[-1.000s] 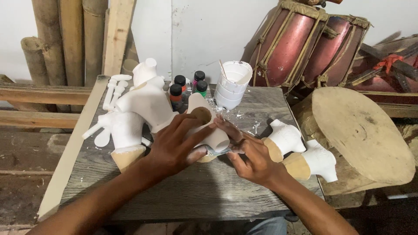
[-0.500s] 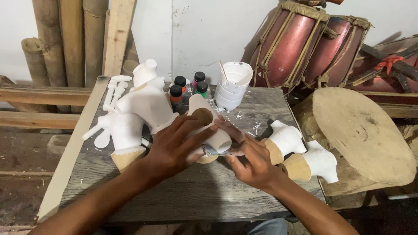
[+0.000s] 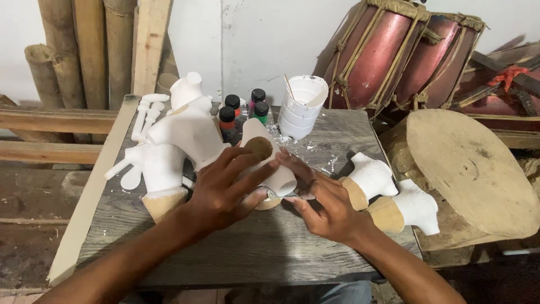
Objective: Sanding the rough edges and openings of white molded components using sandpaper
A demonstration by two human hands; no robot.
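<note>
Matt white plaster figure (image 3: 270, 163), weathered grey wooden table (image 3: 253, 247), glossy red drums (image 3: 388, 56)

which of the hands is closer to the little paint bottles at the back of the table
Left. The left hand grips the white figure just in front of the paint bottles. The right hand sits farther forward and to their right, nearer the white torso pieces.

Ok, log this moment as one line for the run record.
left hand: grips white figure | right hand: touches its lower end | table: paint bottles, white cup, more white figures
</note>
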